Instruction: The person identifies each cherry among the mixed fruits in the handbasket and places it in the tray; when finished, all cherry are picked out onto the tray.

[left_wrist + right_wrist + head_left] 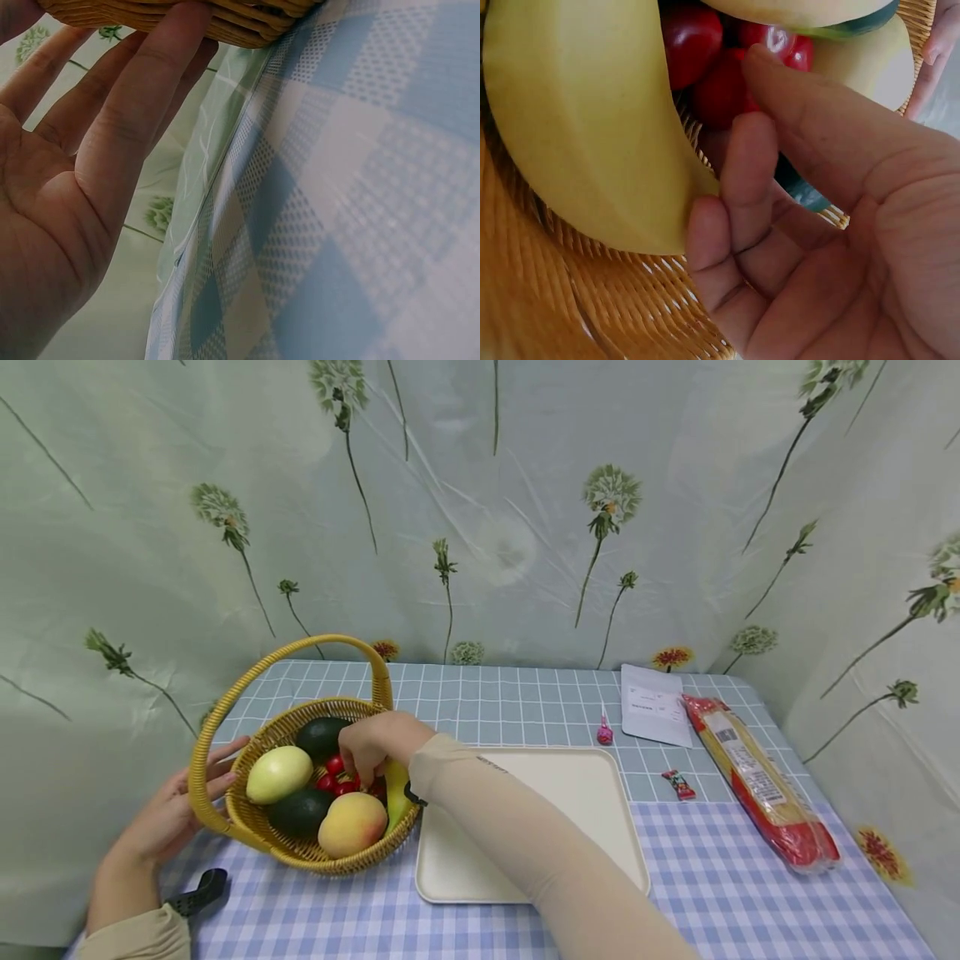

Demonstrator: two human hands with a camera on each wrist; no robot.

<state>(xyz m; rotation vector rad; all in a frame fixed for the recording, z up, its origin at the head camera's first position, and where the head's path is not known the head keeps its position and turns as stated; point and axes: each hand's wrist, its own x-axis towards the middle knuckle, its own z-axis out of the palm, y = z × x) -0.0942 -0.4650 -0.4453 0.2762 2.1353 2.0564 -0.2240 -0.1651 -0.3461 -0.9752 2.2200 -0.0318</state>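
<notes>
A woven basket (367, 859) with a tall arched handle stands at the left, filled with fruit. My left hand (168, 814) rests against its left side, fingers extended; the left wrist view shows fingertips (187, 19) at the wicker. Inside the basket, my right hand (810, 217) reaches down with curled fingers. Its thumb and a partly hidden finger pinch a small red round fruit (718, 88) among others like it. A banana (592, 127) lies beside this hand. Around them are a peach (352, 825), a pale yellow-green fruit (279, 775) and two dark green fruits (300, 812).
A cream rectangular tray (555, 768) lies right of the basket, partly under my right forearm. Farther right are a lollipop (604, 733), a wrapped candy (679, 785), a white pouch (652, 703) and a long red packet (757, 781). A patterned curtain (510, 527) hangs behind the table.
</notes>
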